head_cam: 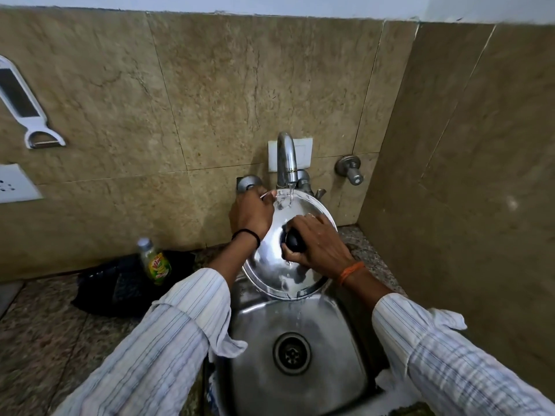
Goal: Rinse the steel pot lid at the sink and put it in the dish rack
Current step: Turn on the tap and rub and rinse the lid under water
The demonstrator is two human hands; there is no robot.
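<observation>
A round steel pot lid (271,271) with a black knob (295,242) is tilted over the steel sink (300,322), its top edge under the tap (286,159). Water runs from the spout onto the lid and drips off its lower rim into the basin. My right hand (318,244) grips the black knob. My left hand (252,213) holds the lid's upper left rim, just below a tap valve (247,183). No dish rack is in view.
A dish soap bottle (154,261) stands on a black mat (120,283) left of the sink on the granite counter. A second valve (350,169) sticks out of the tiled wall at the right. A white peeler (21,106) hangs at the far left.
</observation>
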